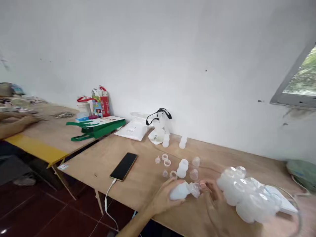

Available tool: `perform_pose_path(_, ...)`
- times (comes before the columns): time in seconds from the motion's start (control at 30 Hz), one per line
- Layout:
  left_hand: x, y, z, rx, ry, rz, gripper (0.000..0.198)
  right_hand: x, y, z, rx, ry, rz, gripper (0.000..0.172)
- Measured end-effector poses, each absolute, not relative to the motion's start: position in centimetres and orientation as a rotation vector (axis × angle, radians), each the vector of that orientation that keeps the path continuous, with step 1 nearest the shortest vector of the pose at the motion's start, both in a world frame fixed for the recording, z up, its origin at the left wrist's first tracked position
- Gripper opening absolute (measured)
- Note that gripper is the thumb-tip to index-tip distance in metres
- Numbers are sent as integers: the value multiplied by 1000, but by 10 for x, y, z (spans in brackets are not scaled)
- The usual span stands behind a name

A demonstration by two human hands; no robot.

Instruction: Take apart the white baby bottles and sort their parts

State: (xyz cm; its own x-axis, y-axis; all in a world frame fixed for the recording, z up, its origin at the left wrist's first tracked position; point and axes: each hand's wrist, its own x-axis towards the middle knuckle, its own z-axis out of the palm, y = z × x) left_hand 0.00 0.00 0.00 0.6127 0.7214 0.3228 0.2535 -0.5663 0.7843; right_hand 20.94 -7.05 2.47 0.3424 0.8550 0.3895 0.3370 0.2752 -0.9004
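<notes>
My left hand (166, 194) is closed around a frosted white baby bottle (179, 191) tilted on its side, its top toward the right. At that end is a clear domed cap (195, 189), with the fingers of my right hand (211, 191) pinched at its tip. Close by on the table are a white bottle body (182, 168), two clear caps (194, 174), several pale collar rings (167, 163) and two clear teats (165, 173). Right of my right hand is a cluster of capped bottles (247, 194), blurred in places.
A charging black phone (123, 166) lies left on the wooden table (145, 164). Toward the wall are two bottle bodies (183, 142), a white package (134, 126), and a black-handled bag (160, 126). A green bag (98, 127) is farther left; another person's arm (16, 123) rests there.
</notes>
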Motion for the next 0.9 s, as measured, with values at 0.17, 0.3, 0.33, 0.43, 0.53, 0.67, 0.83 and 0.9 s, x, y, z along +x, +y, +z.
perform_pose_path(0.17, 0, 4, -5, 2095, 727, 860, 74, 208, -59, 25, -1260, -1335, 710, 39)
perform_pose_path(0.3, 0, 4, -3, 2096, 796, 809, 81, 218, -59, 28, -1268, -1360, 792, 39)
perform_pose_path(0.33, 0, 4, -3, 2101, 810, 805, 81, 222, -60, 30, -1276, -1376, 811, 40)
perform_pose_path(0.43, 1, 3, -1, 2122, 832, 808, 79, 233, -64, 34, -1330, -1411, 863, 42)
perform_pose_path(0.53, 1, 3, -1, 2131, 848, 803, 77, 242, -65, 38, -1416, -1435, 894, 42)
perform_pose_path(0.67, 1, 2, -1, 2130, 848, 790, 76, 244, -65, 42, -1485, -1455, 899, 46)
perform_pose_path(0.83, 1, 3, -3, 2127, 861, 779, 75, 240, -64, 43, -1466, -1442, 939, 46)
perform_pose_path(0.9, 1, 4, -5, 2127, 873, 769, 74, 240, -64, 42, -1458, -1453, 951, 46)
